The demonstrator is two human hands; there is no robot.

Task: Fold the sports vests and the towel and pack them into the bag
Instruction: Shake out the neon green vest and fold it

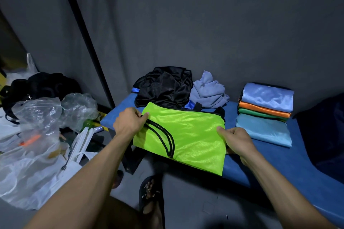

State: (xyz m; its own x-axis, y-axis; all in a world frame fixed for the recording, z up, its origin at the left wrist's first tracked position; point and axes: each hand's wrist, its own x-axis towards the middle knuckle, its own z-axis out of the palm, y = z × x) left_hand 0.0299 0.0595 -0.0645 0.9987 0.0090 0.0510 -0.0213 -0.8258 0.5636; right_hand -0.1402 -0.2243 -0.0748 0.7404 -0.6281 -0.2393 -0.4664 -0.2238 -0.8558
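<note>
A lime-green sports vest [193,135] with black trim lies folded on the blue bench [279,165], hanging over the front edge. My left hand [128,122] grips its upper left corner. My right hand [236,141] pinches its right edge. Folded vests are stacked at the right: light blue [268,96] on top, then orange [264,110], green [260,115] and a pale blue one [264,130] at the bottom. Behind the green vest lie a crumpled black garment [165,87] and a bunched grey-blue towel [208,91]. A blue bag with black straps [193,105] peeks out under them.
Clear and white plastic bags [37,135] crowd the floor at the left, with a black bag [42,85] behind them. A dark curtain hangs behind the bench. A dark object [325,135] sits at the bench's right end. My sandalled foot [150,197] stands below.
</note>
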